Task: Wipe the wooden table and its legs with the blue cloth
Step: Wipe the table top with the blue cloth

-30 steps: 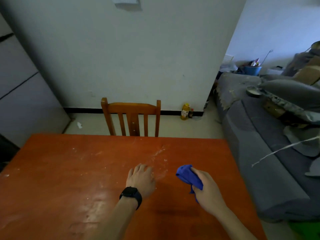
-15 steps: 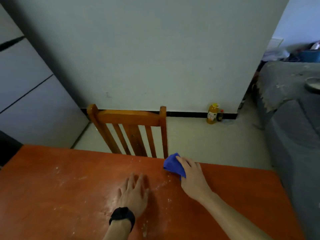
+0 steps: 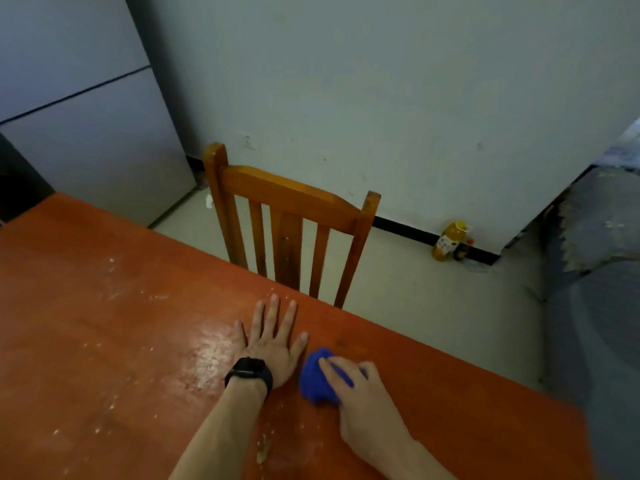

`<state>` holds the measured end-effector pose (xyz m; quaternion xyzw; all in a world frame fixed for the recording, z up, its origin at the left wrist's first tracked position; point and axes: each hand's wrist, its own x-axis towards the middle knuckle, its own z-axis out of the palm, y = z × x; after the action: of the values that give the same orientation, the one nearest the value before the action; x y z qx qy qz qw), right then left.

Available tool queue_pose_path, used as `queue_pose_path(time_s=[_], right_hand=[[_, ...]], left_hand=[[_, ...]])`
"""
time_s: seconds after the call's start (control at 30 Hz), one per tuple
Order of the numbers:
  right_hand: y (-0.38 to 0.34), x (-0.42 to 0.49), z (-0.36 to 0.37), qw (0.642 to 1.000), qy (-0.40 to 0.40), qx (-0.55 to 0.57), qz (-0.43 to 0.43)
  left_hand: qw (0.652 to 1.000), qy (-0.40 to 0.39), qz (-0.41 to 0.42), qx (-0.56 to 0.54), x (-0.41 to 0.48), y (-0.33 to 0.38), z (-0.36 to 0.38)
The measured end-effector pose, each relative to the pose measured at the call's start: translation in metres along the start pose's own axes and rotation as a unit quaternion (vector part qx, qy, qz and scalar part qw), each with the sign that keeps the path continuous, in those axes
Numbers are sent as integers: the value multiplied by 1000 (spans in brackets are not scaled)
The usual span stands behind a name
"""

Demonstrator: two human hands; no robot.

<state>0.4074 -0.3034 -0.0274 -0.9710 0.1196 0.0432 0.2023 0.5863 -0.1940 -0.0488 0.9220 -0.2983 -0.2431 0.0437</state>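
- At lower centre of the frame, a person's right hand [image 3: 360, 403] grips a bunched blue cloth [image 3: 313, 379], fingers curled over its top, pressing it onto the wooden table [image 3: 104, 323].
- Just left of the cloth, the left hand [image 3: 273, 341] lies palm down on the tabletop, fingers straight and spread wide, holding nothing; its thumb sits just beside the cloth.
- A black wristwatch [image 3: 249, 370] circles the left wrist.
- Pale crumbs and dusty smears [image 3: 207, 358] speckle the reddish tabletop at left and lower centre.
- Beyond the table's far edge, at centre frame, a slatted wooden chair [image 3: 287, 216] stands close against the table, in front of a pale wall.
- Right of centre, a yellow bottle [image 3: 448, 240] stands on the floor by the dark skirting.
- A grey refrigerator [image 3: 86, 133] fills the upper left; a grey-covered sofa [image 3: 595, 306] runs down the right edge.
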Motion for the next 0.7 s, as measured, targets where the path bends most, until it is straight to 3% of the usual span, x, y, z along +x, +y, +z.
queue_pose_path(time_s=[0.07,0.17,0.27,0.37,0.53,0.63,0.7], right_hand=[[-2,-8,-12,992,-78,97,-4],[11,22,-42,987,-7,139,77],[29,64,-63,981,63,104,148],[27,72,-46,983,19,48,178],[-5,36,-17,985,25,17,169],[-8,26,-22,979,2,135,155],[3,37,-30,965,43,186,179]], left_hand=[[1000,-12,1,-2,-1,1,-1],[1000,-27,-2,-8,1,1,-6],[999,-35,-3,-9,4,2,-9],[999,-44,-5,-13,5,2,-10],[998,-65,-2,-23,5,3,-15],[997,-76,8,-25,6,3,-17],[996,-85,16,-28,6,0,-18]])
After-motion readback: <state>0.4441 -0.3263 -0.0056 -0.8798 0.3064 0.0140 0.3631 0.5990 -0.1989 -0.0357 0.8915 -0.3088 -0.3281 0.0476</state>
